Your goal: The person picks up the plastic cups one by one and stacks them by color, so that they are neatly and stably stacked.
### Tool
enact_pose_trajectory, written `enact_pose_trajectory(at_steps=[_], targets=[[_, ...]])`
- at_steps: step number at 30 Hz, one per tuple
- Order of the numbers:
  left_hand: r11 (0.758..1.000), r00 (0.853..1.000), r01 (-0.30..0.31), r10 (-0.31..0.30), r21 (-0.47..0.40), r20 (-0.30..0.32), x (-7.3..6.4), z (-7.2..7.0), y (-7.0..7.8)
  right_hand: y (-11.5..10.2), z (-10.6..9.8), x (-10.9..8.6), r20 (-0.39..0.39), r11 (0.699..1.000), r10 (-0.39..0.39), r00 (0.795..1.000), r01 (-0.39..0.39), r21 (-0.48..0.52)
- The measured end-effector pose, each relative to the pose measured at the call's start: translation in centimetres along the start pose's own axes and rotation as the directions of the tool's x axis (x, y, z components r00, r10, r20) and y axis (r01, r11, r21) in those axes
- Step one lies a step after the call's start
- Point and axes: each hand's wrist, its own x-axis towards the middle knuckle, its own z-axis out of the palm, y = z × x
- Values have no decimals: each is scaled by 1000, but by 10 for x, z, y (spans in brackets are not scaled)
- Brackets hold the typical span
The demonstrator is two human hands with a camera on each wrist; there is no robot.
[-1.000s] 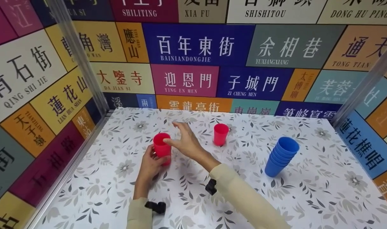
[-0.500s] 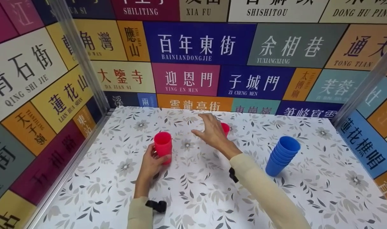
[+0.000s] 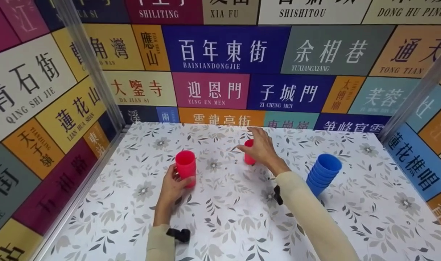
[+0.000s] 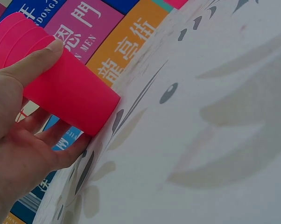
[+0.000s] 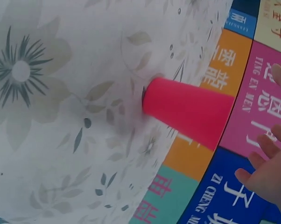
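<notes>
My left hand (image 3: 172, 185) grips a stack of red cups (image 3: 186, 166) that stands upright on the left half of the table. In the left wrist view the thumb lies across the stack (image 4: 73, 88) and several nested rims show. A single red cup (image 3: 249, 157) stands upright farther back, partly covered by my right hand (image 3: 264, 148). That hand is beside the cup with fingers and thumb spread. The right wrist view shows the lone cup (image 5: 187, 109) apart from the fingers (image 5: 269, 147).
A stack of blue cups (image 3: 321, 175) stands on the right side, its base partly hidden by my right sleeve (image 3: 311, 214). A white floral cloth (image 3: 220, 214) covers the table. Walls with colourful sign panels (image 3: 226, 50) close off the back and both sides.
My right hand has moved right and away from the red stack to the lone red cup. The left hand keeps its grip on the red stack in the same place.
</notes>
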Motion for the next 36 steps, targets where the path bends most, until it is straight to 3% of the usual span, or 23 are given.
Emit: enact_pose_trajectory(at_steps=[7,13,16,28,36], targets=[[1000,1000,14,-14,14,-10,-1,0,1,19,-1,-3,47,978,150,988,-155,143],[999,999,50,-50,8,-10,-1,1,1,31,5,-5,87,935,219,972,-235,267],[999,999,41,-41,3,-12,-1,1,2,34,9,-6,107,917,250,962,-271,293],[998,998,56,-56,-2,-10,1,1,1,39,18,-9,100,890,306,947,-322,323],[1000,1000,-3,3,0,-10,-1,0,1,30,17,-9,114,870,330,937,-348,348]])
